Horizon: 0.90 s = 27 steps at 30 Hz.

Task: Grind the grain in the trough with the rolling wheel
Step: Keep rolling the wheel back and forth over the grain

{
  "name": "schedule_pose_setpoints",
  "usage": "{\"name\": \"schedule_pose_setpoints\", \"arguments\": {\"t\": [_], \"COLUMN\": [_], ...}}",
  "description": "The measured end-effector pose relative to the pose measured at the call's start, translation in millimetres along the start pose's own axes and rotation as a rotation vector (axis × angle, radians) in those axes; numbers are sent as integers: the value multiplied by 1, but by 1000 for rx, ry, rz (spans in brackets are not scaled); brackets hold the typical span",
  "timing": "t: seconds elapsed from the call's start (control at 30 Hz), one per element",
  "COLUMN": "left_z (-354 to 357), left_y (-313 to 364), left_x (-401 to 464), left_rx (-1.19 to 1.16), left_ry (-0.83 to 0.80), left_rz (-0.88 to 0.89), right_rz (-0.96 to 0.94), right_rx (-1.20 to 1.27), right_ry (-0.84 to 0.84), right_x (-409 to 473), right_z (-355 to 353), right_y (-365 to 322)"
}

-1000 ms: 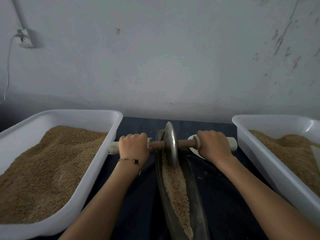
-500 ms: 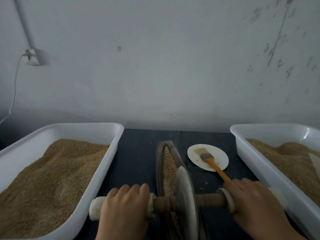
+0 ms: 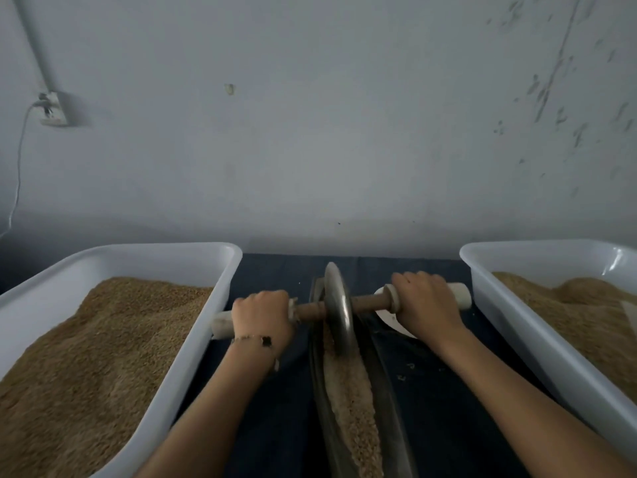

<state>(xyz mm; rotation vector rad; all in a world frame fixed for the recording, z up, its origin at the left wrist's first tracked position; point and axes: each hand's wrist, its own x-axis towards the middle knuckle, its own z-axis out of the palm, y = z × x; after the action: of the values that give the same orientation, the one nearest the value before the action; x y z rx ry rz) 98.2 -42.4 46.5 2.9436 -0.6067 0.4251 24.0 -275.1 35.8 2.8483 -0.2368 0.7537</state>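
We grip the axle w/ left hand (image 3: 261,313) & right hand (image 3: 426,302); wheel (image 3: 339,310) stands in trough (image 3: 387,401) on grain (image 3: 351,401).

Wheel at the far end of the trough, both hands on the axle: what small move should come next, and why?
Probably draw the wheel back toward the body. It sits near the trough's far end, and most grain lies nearer. Left hand and right hand already grip the axle.
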Motion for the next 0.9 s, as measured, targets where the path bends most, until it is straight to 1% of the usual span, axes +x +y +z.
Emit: {"name": "schedule_pose_setpoints", "arguments": {"t": [0.1, 0.17, 0.2, 0.3, 0.37, 0.47, 0.53, 0.63, 0.7, 0.73, 0.8, 0.83, 0.9], "left_z": [1, 6, 7, 5, -4, -21, -34, -55, -61, -60, -51, -44, -32], "left_y": [-4, -5, -5, -2, 3, 8, 9, 9, 8, 8, 5, 2, -1], "left_x": [10, 4, -1, -22, -41, -76, -101, -124, -128, -128, -121, -116, -100], "left_rx": [-19, -2, 21, 96, 125, 109, 85, -24, 14, 39, 67, 78, 63], "left_ry": [-31, 5, 37, 106, 102, 40, 18, 46, -56, -78, -106, -110, -113], "left_rz": [-6, 5, 13, 64, 117, 171, 224, 329, 294, 282, 254, 240, 211], "right_rz": [-36, -37, -26, 37, 59, 78, 73, -21, -60, -75, -67, -59, -38], "right_rx": [-7, -6, 5, 57, 52, 48, 79, 95, 179, 175, 135, 99, 20], "right_ry": [128, 149, 136, 5, -87, -233, -259, -310, -217, -218, -303, -318, -303], "right_x": [3, 1, -2, -23, -46, -86, -109, -127, -131, -132, -126, -121, -105], "right_z": [-2, -3, -2, -5, -11, -28, -45, -75, -89, -91, -91, -85, -64], "right_y": [-2, -4, -4, -4, -2, -1, 1, 3, 4, 3, 0, 1, 2]}}
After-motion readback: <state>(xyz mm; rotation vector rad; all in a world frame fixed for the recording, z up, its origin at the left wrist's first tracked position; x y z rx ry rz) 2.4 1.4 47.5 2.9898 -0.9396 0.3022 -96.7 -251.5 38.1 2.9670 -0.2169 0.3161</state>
